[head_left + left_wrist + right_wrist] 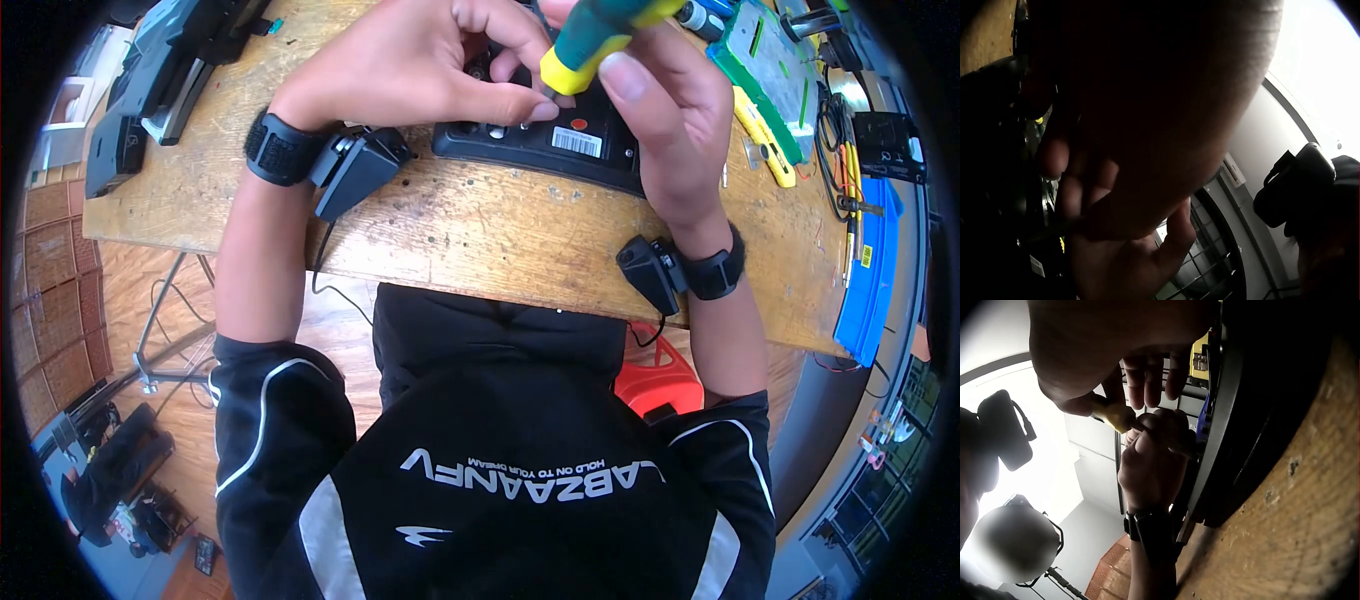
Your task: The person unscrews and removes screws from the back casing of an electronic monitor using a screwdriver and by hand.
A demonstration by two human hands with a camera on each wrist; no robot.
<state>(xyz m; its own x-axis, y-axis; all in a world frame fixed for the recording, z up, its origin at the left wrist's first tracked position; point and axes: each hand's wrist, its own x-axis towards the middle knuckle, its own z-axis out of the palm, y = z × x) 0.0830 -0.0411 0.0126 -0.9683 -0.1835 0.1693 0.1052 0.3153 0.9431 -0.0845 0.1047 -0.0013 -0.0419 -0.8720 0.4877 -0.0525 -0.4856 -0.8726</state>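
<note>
A screwdriver [587, 48] with a green and yellow handle stands tilted over a black device casing [500, 152]. My right hand [682, 115] grips its handle, the thumb lying along the yellow end. At the shaft near the tip, my left hand [410, 68] pinches with thumb and fingers; the right wrist view shows these fingers curled about the shaft [1139, 427]. The tip itself is mostly hidden by them. On the casing are a white barcode label [577, 143] and a red-orange dot [579, 124]. The left wrist view is dark.
A yellow cutter knife [765, 140] lies right of the casing, beside a green-edged tray [765, 75]. Farther right are cables and a blue tray [872, 270]. Black equipment [165, 75] stands at the table's left. The wooden table's [450, 240] front edge is close to my body.
</note>
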